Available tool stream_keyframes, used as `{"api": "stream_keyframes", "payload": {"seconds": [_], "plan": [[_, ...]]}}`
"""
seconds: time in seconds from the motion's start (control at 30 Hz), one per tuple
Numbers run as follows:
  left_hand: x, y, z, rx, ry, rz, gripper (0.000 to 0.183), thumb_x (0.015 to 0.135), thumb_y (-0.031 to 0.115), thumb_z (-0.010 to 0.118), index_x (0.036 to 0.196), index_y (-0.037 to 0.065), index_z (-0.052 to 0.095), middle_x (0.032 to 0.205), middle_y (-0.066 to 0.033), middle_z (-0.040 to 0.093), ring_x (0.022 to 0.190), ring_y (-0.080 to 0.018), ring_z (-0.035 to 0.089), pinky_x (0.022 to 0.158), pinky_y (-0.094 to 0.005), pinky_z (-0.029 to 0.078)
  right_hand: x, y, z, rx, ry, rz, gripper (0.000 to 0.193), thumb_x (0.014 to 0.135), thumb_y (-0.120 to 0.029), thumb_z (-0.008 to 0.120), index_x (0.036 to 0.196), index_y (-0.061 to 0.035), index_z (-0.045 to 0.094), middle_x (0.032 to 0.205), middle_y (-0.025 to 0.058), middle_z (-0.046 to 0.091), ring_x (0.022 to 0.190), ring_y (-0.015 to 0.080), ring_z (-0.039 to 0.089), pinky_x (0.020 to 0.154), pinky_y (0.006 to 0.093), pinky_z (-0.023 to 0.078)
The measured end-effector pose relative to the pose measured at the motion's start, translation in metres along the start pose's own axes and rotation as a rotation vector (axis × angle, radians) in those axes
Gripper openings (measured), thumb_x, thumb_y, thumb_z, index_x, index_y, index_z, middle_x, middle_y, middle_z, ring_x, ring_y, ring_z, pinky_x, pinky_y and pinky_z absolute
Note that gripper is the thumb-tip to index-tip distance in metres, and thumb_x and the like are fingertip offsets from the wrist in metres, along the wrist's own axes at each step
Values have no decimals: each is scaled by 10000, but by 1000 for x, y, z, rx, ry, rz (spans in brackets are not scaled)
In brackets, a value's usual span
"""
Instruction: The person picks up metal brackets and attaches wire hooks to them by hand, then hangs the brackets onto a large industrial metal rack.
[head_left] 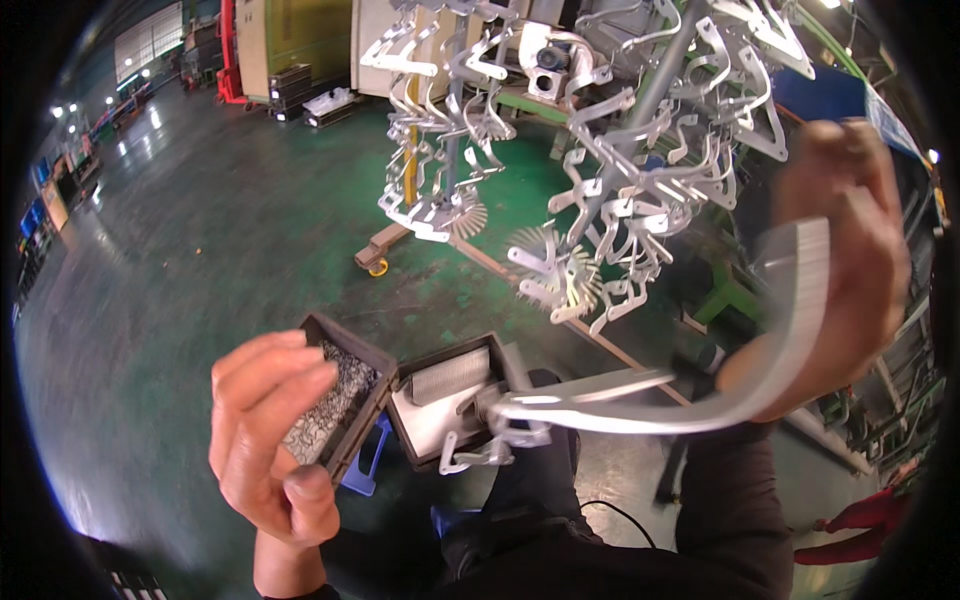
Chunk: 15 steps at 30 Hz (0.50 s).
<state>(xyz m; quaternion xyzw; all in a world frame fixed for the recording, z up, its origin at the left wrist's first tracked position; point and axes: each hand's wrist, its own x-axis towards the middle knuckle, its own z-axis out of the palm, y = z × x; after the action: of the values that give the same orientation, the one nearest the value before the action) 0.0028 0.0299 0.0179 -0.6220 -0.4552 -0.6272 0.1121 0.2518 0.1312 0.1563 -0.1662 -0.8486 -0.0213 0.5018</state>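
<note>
At the right, my right hand (850, 260) is smeared by motion and closed round one end of a curved, silvery metal bracket (745, 405). The bracket sweeps left across my lap, its far end near a cluster of metal parts by the second box. My left hand (265, 430) is raised at the left with nothing in it, fingers bent and thumb apart. Just behind those fingers is a dark box (375, 400) of small wiry metal pieces. Beside it stands another dark box (402, 432) holding a stack of thin metal pieces (450, 375) and white sheet material.
Two upright racks hung with many bent metal brackets (450, 215) (640, 190) stand ahead. A wheeled base foot (380, 250) sticks out on the green floor (200, 300). A blue stool-like support (365, 465) is under the boxes. A person in red (865, 525) is at the lower right.
</note>
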Motion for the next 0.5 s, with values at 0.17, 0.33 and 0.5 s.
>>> {"api": "stream_keyframes", "payload": {"seconds": [0.17,0.33,0.5], "plan": [[113,-8,9,-38,5,163,471,886,381,410,894,-49,604,875,-187,582,821,-325,571,726,-401,454,87,37,-104,-69,317,-310,167,774,24,555,880,142,607,813,197,588,704,219,590,627,263,499],[190,17,29,-151,-10,67,416,895,299,388,913,-63,594,914,-187,577,869,-302,564,767,-388,446,117,60,-234,-19,404,136,272,861,-52,481,1091,88,526,1140,170,502,1011,209,517,864,288,430],[260,52,31,-164,-62,25,427,917,288,357,961,-77,574,987,-198,563,950,-283,543,826,-365,437,150,84,-302,-15,559,407,280,876,-84,503,1112,60,549,1098,120,573,955,146,563,833,236,449]]}}
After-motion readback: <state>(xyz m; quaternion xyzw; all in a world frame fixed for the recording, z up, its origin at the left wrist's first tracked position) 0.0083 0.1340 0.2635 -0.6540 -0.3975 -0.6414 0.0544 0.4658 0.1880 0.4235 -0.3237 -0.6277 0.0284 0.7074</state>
